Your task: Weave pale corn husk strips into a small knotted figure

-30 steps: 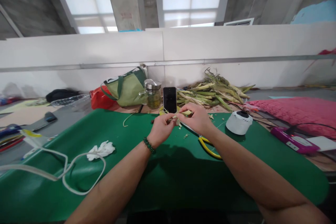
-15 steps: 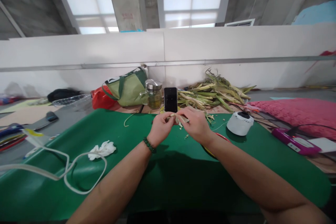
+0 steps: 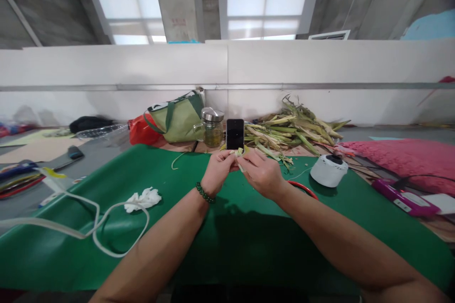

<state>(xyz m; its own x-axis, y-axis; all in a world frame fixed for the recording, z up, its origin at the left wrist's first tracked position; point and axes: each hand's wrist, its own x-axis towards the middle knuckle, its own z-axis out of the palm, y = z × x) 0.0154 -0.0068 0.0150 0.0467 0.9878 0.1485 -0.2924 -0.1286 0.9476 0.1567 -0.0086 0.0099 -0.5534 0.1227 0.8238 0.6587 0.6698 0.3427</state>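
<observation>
In the head view, my left hand (image 3: 218, 170) and my right hand (image 3: 263, 173) meet above the green mat (image 3: 245, 241). Both are closed, fingertips pinching a small pale yellow-green plant strip (image 3: 240, 152) between them. Part of the strip is covered by my fingers, so its full shape is hidden. A phone (image 3: 235, 133) stands upright just behind my fingertips. Beyond my right hand lies a heap of dried green and straw-coloured leaves and stalks (image 3: 296, 128). A red-rimmed round item (image 3: 303, 188) shows partly behind my right wrist.
A white spool-like container (image 3: 328, 171) stands on the mat at right, near a purple power strip (image 3: 405, 197). Behind are a lidded glass mug (image 3: 212, 130) and a green bag (image 3: 179, 120). Crumpled tissue (image 3: 142, 199) and a looped white cable (image 3: 97, 236) lie at left.
My right hand has turned and shifted its fingers on the strip; a pale end that stuck out to the right now points downward. The whole view has shifted slightly.
</observation>
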